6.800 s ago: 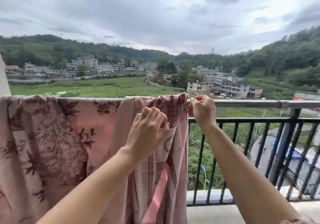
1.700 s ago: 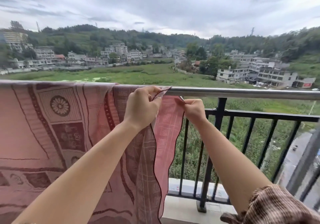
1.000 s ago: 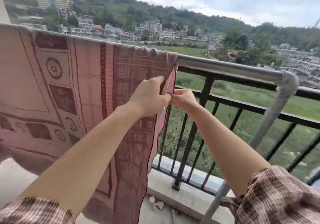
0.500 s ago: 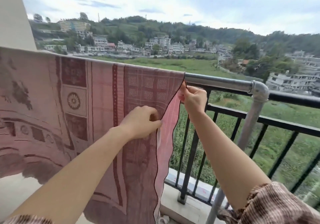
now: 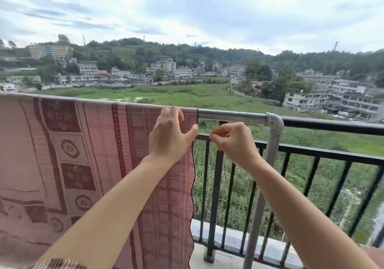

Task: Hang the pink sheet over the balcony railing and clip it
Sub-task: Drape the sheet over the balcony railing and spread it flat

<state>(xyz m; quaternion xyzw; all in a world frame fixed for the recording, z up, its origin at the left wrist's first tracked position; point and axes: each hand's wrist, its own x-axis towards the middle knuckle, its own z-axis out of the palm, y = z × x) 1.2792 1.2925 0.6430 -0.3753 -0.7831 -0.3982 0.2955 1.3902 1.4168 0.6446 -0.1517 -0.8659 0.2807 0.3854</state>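
sheet: pink sheet [image 5: 87,164] draped over the top rail, patterned side facing in, hangs flat from the left frame edge to its right edge, which ends just left of the bare metal.
sheet edge: right hem runs down in a slight wave, in front of the black bars.
rail: grey metal pipe [image 5: 230,116] along the top, covered by the sheet on the left, bare on the right up to an elbow fitting [image 5: 275,122].
post: grey pipe post [image 5: 268,175] drops from the elbow, slanting down and left.
railing: black railing [image 5: 311,152] with upright bars sits behind and below the pipe.
left hand: left hand [image 5: 170,135] on the sheet near its top right corner, fingers curled over the fabric at the pipe, thumb out toward the hem. Cloth is under the palm; real grip or just pressing, cannot tell.
right hand: right hand [image 5: 234,142] just right of the hem, not touching the sheet, thumb and forefinger pressed together. Anything held between them is too small to make out.
gap: hands near each other, apart, hem between them.
clip: can't pick one out on the sheet.
background: green field [image 5: 187,96], buildings, hills, cloudy sky.
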